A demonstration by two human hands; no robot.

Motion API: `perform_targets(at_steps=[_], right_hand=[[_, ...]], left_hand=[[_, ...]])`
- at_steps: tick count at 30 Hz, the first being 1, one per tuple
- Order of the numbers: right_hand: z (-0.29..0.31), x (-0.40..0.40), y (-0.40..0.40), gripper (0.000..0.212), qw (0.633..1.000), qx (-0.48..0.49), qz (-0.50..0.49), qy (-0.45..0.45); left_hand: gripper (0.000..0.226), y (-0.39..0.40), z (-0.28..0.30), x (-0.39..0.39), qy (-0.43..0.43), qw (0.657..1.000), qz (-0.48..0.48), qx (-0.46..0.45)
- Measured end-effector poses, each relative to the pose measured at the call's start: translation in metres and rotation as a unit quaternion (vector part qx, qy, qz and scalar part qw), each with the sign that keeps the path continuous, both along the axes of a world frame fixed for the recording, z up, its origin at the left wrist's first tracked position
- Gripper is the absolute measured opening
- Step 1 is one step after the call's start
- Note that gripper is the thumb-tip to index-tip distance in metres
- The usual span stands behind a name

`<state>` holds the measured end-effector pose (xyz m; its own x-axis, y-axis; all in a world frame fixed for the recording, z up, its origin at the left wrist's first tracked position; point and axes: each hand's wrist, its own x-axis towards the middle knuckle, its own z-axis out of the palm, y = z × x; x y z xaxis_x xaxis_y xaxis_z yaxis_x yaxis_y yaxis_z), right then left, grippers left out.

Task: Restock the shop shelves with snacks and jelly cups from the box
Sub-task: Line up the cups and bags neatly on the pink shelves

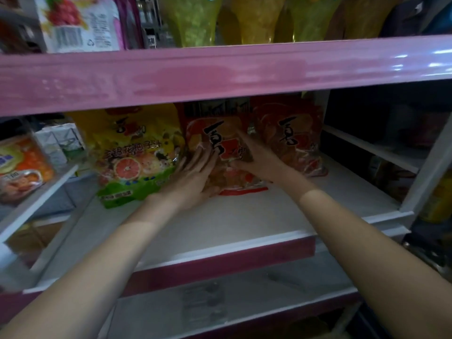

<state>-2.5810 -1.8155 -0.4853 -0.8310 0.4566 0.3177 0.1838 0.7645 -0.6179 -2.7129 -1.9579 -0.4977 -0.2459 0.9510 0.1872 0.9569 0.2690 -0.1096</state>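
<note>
At the far left, an orange packet (23, 165) sits on a side shelf (36, 199), with a white carton (57, 143) behind it. Next comes a yellow bag (129, 152) printed with grapefruit, standing on the white shelf (220, 221) under the pink rail (220, 72). The left hand (195, 174) lies just right of the yellow bag, fingers straight and spread, pressing flat on the lower left face of the red bag (220, 143). That red bag stands mid-shelf, leaning back, between both hands. The right hand (254, 157) rests on its right side, forefinger stretched up along the front; whether the other fingers curl round the bag's edge cannot be told. A second red bag (291, 138) stands just beside it to the right, partly behind the right hand. Above the rail, yellow-green bottles (244, 18) stand in a row.
</note>
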Motion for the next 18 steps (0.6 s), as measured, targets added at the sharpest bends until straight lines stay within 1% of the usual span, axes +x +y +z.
perform_targets(at_steps=[1,2,4,6,8,10,13,15,18], right_hand=[[0.003,-0.006,-0.001,0.084,0.998,-0.059,0.006,0.010],[0.005,-0.011,0.000,0.087,0.995,-0.097,0.009,0.017],[0.009,-0.016,0.002,0.091,0.993,-0.115,0.008,0.023],[0.006,-0.018,0.001,0.089,0.994,-0.083,0.004,0.064],[-0.005,-0.017,-0.003,0.081,0.992,-0.002,0.001,0.123],[-0.019,-0.019,-0.008,0.074,0.983,0.069,-0.001,0.171],[-0.026,-0.032,-0.002,0.074,0.972,0.095,-0.025,0.216],[-0.024,-0.041,0.007,0.077,0.973,0.092,-0.044,0.209],[-0.025,-0.035,0.020,0.090,0.984,0.080,-0.048,0.155]], left_hand=[[0.073,-0.002,-0.002,-0.002,0.005,1.000,-0.003,-0.009],[0.070,-0.003,-0.004,-0.003,0.014,1.000,-0.003,-0.018],[0.069,-0.002,-0.011,-0.005,0.030,0.999,0.004,-0.026],[0.071,0.000,-0.018,-0.006,0.040,0.999,0.020,-0.014],[0.075,0.001,-0.025,-0.005,0.050,0.998,0.032,0.014],[0.077,0.004,-0.027,-0.003,0.081,0.995,0.047,0.042],[0.072,0.017,-0.023,0.002,0.108,0.988,0.087,0.065],[0.069,0.026,-0.021,0.005,0.111,0.986,0.094,0.079],[0.066,0.024,-0.019,0.010,0.099,0.990,0.070,0.068]])
